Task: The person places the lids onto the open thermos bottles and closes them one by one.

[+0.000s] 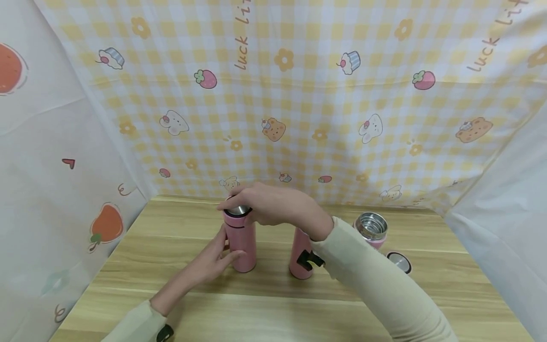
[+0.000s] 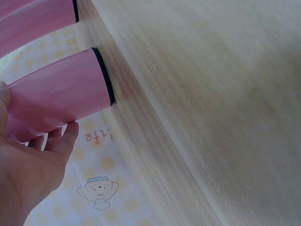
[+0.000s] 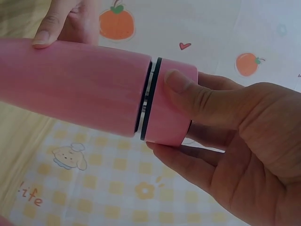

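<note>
A pink thermos bottle (image 1: 242,247) stands upright on the wooden table, left of centre. My left hand (image 1: 212,258) grips its body, thumb in front and fingers behind. At the top, my right hand (image 1: 275,205) holds the pink lid (image 1: 235,220), which has a silvery top. In the right wrist view, a narrow gap shows between the lid (image 3: 163,115) and the bottle body (image 3: 80,87), with the thumb and fingers pinching the lid from both sides. The left wrist view shows the bottle's dark base rim (image 2: 104,77) on the table.
A second pink bottle (image 1: 300,259) stands to the right, its top hidden by my right arm. Further right is a lidless bottle (image 1: 372,227) with a steel mouth, and a loose lid (image 1: 399,262) lies near it. A checked curtain (image 1: 299,142) hangs behind the table (image 1: 265,313).
</note>
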The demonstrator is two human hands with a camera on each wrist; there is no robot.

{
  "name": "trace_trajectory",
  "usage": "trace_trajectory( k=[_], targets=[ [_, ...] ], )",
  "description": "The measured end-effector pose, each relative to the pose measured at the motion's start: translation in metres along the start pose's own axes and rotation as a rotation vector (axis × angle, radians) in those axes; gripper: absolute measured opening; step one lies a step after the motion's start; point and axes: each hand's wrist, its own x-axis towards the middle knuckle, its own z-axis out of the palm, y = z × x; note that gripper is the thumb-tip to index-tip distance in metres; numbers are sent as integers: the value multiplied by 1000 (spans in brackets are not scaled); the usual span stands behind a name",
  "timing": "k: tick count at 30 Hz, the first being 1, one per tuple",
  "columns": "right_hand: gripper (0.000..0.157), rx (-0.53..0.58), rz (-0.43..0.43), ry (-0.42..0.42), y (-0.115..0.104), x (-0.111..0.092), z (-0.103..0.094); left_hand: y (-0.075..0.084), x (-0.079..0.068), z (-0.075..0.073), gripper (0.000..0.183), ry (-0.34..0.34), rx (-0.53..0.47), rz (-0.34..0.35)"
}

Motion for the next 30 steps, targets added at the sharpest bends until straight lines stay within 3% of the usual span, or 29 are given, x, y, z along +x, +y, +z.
trace_trajectory(
  k=[17,24,30],
  targets=[
    [56,-61,71,32,-6,0,2,0,1,0,82,-5,-41,-8],
    [58,-110,128,37,-10,1,5,1,0,1,76,8,-14,10],
    [54,-151,110,58,-12,3,6,2,0,1,73,11,-26,4]
  ],
)
